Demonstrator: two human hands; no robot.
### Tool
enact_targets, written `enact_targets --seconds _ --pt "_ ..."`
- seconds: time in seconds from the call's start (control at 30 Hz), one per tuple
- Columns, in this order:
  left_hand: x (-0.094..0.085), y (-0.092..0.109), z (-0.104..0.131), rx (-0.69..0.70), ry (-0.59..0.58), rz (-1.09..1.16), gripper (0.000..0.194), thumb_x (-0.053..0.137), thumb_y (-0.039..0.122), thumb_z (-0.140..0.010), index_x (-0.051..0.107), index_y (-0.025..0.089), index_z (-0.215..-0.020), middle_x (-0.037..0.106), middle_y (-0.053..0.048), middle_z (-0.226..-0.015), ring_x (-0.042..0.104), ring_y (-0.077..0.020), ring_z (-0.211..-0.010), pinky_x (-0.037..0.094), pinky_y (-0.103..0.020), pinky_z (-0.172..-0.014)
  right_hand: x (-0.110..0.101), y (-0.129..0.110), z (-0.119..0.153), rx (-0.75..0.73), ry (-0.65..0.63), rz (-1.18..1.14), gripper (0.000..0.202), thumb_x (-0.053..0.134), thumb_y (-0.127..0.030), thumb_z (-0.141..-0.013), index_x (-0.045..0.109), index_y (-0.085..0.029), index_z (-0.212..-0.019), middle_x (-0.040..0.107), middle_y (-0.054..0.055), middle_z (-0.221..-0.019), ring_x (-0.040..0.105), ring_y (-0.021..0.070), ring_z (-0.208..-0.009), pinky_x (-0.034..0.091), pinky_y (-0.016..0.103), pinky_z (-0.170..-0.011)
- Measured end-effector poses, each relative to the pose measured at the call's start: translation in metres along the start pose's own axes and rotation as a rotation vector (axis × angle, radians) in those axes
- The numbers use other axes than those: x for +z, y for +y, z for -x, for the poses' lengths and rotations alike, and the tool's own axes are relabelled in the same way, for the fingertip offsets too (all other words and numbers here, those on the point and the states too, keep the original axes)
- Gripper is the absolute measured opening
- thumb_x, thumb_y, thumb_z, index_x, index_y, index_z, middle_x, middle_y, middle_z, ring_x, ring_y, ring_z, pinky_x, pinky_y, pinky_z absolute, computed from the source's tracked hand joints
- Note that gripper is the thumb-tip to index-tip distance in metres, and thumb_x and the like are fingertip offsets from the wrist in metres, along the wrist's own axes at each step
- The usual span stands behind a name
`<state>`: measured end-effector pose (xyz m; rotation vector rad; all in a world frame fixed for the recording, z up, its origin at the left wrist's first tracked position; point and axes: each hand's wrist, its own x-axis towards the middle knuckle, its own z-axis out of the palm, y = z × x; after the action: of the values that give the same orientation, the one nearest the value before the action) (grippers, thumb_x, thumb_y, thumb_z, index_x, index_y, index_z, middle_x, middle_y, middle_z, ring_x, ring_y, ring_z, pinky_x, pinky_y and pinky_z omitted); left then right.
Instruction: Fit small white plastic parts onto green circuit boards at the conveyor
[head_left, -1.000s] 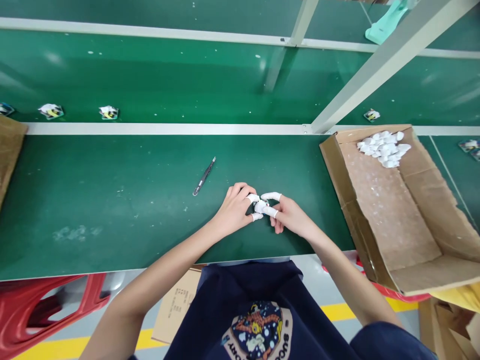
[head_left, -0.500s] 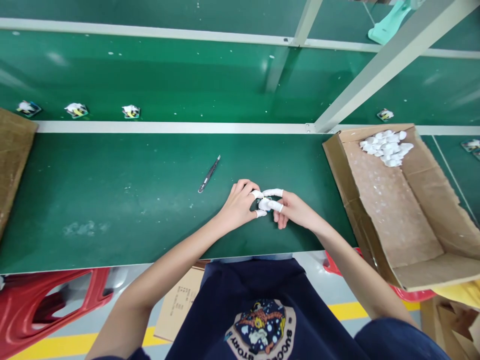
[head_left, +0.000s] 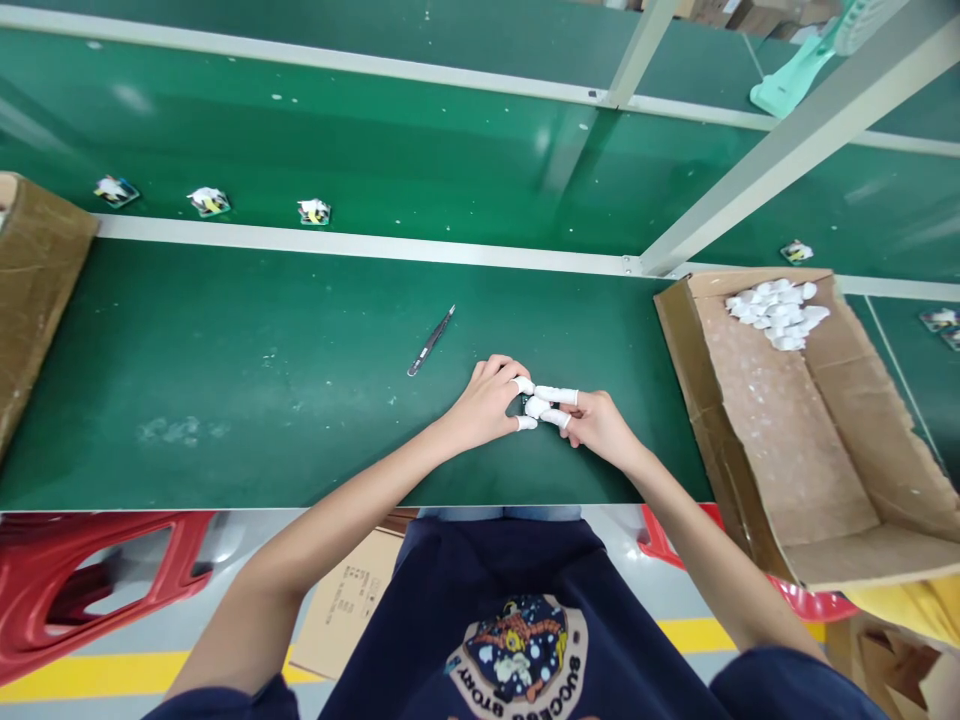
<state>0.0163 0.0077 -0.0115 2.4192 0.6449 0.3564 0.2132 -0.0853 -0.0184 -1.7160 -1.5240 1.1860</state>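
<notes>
Between both hands, over the green table, is a small part [head_left: 537,407] with a white lump on top and a dark green base. My left hand [head_left: 495,402] grips its left side between thumb and forefinger, both in white finger covers. From the right, the white-covered thumb and forefinger of my right hand [head_left: 589,415] close on the same part. Fingers hide most of its base. Black tweezers [head_left: 431,341] lie on the table to the left, beyond my left hand.
An open cardboard box [head_left: 795,440] with a pile of white pieces [head_left: 780,312] stands at the right. Another box [head_left: 41,270] is at the left edge. Several small white-topped boards [head_left: 313,211] sit behind the metal rail [head_left: 375,244]. A slanted post [head_left: 750,160] rises at the back right.
The whole view has tilted and shifted slightly. My right forefinger and thumb now lie straighter along the small part, and its white top looks rounder. Both hands stay at the part.
</notes>
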Motion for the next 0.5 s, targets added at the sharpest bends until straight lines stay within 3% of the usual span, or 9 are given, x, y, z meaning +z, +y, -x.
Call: enact_targets --seconds 0.2,0.37,0.5 --pt "0.001 0.000 -0.001 -0.005 0.005 -0.014 0.035 0.075 0.030 -0.074 0.058 0.017 -0.101 0.059 -0.006 -0.116 0.041 -0.0267 -0.115 0.035 -0.041 -0.093 0.000 -0.012 -0.005 0.017 0.029 0.069 0.017 0.066 -0.034 -0.078 0.058 -0.019 -0.078 0.052 -0.007 -0.047 0.051 0.0091 -0.034 0.040 0.020 -0.041" --pt "0.002 0.001 0.000 -0.006 0.003 -0.031 0.035 0.074 0.031 -0.074 0.058 0.017 -0.103 0.058 -0.007 -0.116 0.041 -0.0273 -0.117 0.035 -0.042 -0.093 -0.001 -0.026 -0.013 0.160 -0.122 0.129 0.017 0.058 -0.022 -0.077 0.044 -0.021 -0.068 0.057 -0.005 -0.049 0.057 0.0124 -0.036 0.040 0.021 -0.040" --pt "0.002 0.000 0.001 0.009 0.015 -0.059 0.029 0.069 0.026 -0.077 0.058 0.017 -0.103 0.058 -0.008 -0.116 0.041 -0.0272 -0.116 0.036 -0.042 -0.093 0.002 -0.036 -0.017 0.121 -0.052 0.375 0.025 0.057 -0.018 -0.075 0.034 -0.022 -0.066 0.050 -0.008 -0.044 0.053 0.0107 -0.033 0.038 0.022 -0.043"
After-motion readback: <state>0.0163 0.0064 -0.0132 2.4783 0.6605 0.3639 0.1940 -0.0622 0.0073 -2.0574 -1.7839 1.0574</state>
